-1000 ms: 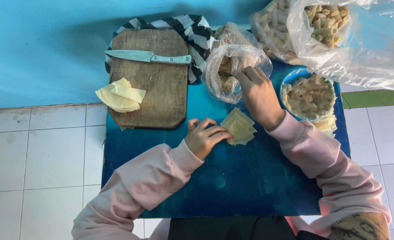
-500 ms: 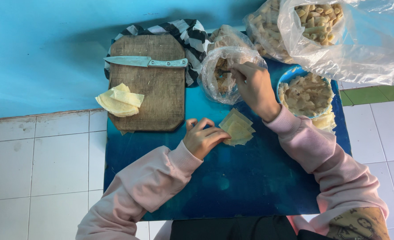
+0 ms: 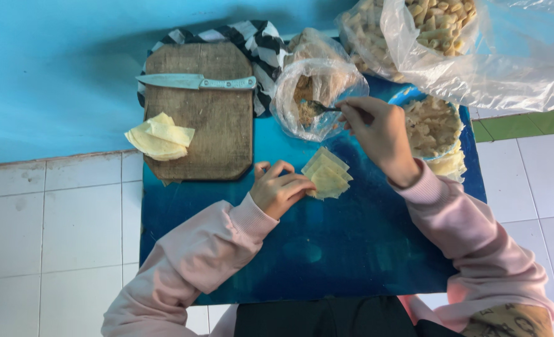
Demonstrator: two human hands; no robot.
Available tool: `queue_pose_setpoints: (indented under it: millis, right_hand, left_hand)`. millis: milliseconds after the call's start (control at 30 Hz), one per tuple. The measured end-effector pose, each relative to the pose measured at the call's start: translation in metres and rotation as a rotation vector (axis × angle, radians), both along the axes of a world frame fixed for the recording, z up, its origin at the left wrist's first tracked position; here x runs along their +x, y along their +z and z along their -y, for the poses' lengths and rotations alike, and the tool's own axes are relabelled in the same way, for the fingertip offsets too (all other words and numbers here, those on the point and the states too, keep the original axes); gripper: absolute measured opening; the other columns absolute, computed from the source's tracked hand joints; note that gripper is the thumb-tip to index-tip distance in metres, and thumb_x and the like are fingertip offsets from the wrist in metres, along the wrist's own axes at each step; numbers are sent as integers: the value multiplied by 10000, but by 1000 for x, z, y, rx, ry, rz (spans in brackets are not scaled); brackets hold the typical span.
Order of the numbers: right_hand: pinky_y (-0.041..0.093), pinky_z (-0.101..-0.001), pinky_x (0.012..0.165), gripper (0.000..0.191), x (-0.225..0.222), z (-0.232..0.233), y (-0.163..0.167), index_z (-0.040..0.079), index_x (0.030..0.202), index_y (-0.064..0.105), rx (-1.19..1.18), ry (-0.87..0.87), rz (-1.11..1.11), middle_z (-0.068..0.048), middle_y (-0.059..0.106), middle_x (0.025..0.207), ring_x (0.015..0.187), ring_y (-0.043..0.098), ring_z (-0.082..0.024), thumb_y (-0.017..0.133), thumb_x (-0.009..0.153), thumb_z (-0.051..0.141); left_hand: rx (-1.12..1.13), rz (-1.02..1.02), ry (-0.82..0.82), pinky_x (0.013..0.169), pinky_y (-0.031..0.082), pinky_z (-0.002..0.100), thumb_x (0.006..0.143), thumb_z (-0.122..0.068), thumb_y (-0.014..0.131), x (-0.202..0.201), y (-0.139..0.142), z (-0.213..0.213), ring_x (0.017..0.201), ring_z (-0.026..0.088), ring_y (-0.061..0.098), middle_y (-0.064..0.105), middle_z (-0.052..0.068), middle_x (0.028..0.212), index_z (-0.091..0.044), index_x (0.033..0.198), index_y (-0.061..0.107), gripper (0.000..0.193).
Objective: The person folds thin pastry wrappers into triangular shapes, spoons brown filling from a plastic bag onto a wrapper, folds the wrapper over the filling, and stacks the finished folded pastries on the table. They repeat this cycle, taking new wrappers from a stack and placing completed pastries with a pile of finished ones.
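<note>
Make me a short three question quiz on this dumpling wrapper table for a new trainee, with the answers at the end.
1. True or false: the knife lies on the wooden cutting board.
2. What does the right hand hold, and where is its tip?
3. The left hand touches: A) the knife, B) the small stack of square wrappers on the blue table, C) the wrappers at the board's edge.

Key:
1. True.
2. A spoon, its tip inside the open clear plastic bag of filling.
3. B.
</note>
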State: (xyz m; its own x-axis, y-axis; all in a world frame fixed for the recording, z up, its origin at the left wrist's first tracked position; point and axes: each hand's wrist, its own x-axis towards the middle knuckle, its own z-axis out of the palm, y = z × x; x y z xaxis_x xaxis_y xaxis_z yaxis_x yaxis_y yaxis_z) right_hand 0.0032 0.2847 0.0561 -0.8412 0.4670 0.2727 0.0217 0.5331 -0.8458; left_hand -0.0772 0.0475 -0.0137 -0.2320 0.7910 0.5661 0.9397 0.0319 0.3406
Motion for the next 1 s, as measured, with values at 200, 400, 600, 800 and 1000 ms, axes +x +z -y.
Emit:
queue_pose_setpoints:
  millis: [200,400,600,800,1000]
  right_hand:
    - [558,-231,701,153,67,15,-6,-13,1129,739,-181,63,120,-69,735,893,779,682,-97,649,1019,44]
    - [561,-267,687,180,98,32,-22,42,1090,766,170,40,125,-75,744,897,779,743,-163,717,926,-13]
    - [604,-298,749,231,105,36,-32,53,1096,755,351,99,-16,-95,757,1038,892,762,-235,739,890,-48]
    - [614,-322,762,312,111,32,-34,35,1160,724,498,206,-72,-120,746,1094,917,758,-259,720,865,-64]
    - [627,-318,801,296,114,31,-33,16,1171,709,527,234,-89,-128,743,1124,965,760,-262,702,886,-66]
  left_hand:
    - [-8,-71,29,905,299,397,817,-312,878,2,5,4,970,131,593,729,-147,979,-248,956,728,214]
    - [13,-26,66,896,298,386,832,-348,893,4,8,0,931,108,586,728,-149,931,-240,903,716,219]
    - [-6,30,110,875,297,385,812,-361,899,5,7,-1,901,108,592,701,-129,841,-238,862,744,204]
    - [-14,50,128,865,295,387,797,-367,902,5,6,-2,890,112,595,649,-112,756,-243,841,759,195]
    - [-8,45,119,863,293,383,803,-364,901,5,3,-2,889,108,591,665,-114,776,-241,846,758,193]
